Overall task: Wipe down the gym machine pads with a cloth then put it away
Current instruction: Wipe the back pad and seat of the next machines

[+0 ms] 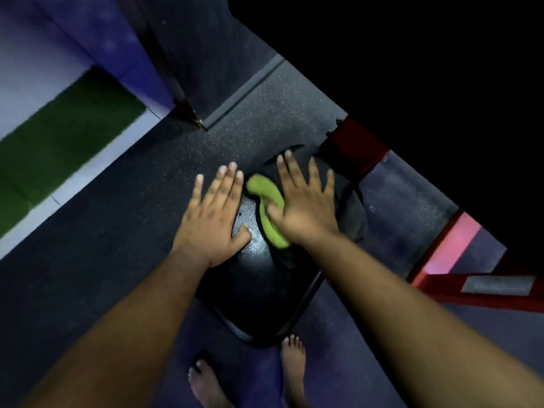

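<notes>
Head view, pad: a black padded seat [259, 293] with a glossy, lit surface, seen from above, its rounded near edge just in front of two bare feet [291, 363].
Head view, cloth: a yellow-green cloth [266, 206], bunched into a curved strip, lies on the far half of the pad between the two hands.
Head view, right hand: the right hand [306, 201] lies palm down with fingers straight and spread, pressing flat on the cloth; its thumb side covers the cloth's right edge, and the cloth sticks out to the left of it and below its thumb.
Head view, left hand: the left hand [215, 213] is flat, fingers straight and close together, holding nothing; its thumb rests on the pad's left part, its fingers reach out over the pad's left edge above the floor. Its fingertips sit just beside the cloth's far end, whether touching I cannot tell.
Head view, surroundings: dark speckled rubber floor [141, 201]; a red machine frame [444, 254] to the right of the pad; a green strip [59, 148] far left.
</notes>
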{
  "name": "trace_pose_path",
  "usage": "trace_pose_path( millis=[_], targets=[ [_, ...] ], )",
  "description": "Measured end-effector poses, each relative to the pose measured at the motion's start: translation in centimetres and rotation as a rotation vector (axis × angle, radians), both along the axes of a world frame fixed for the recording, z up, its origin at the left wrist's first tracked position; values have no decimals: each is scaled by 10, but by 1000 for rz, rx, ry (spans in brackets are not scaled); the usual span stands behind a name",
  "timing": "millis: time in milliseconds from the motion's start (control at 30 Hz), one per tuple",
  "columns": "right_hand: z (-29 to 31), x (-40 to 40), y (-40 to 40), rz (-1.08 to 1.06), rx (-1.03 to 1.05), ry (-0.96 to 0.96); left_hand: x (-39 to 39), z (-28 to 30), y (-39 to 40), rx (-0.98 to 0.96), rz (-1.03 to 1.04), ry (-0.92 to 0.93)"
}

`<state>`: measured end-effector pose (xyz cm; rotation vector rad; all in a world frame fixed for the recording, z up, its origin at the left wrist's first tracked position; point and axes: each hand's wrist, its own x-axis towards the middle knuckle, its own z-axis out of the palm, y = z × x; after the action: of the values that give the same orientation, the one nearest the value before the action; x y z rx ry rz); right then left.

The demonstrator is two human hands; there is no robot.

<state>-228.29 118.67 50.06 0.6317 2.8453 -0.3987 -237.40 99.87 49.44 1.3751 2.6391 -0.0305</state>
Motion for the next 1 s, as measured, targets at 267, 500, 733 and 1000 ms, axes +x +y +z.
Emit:
trace_pose_path(
  millis=[267, 500, 733, 1000],
  targets=[
    [1, 75, -22, 380, 48, 15, 76, -16, -44, 181, 494, -5],
    [2, -69, -47, -15, 53, -21, 75, -17, -47, 544, 548, -80],
    [6, -11, -64, 527, 25, 41, 81, -7, -81, 851, 653, -357],
    [14, 17, -155, 289, -11, 44, 71, 0, -109, 781, 698, -510]
  ],
)
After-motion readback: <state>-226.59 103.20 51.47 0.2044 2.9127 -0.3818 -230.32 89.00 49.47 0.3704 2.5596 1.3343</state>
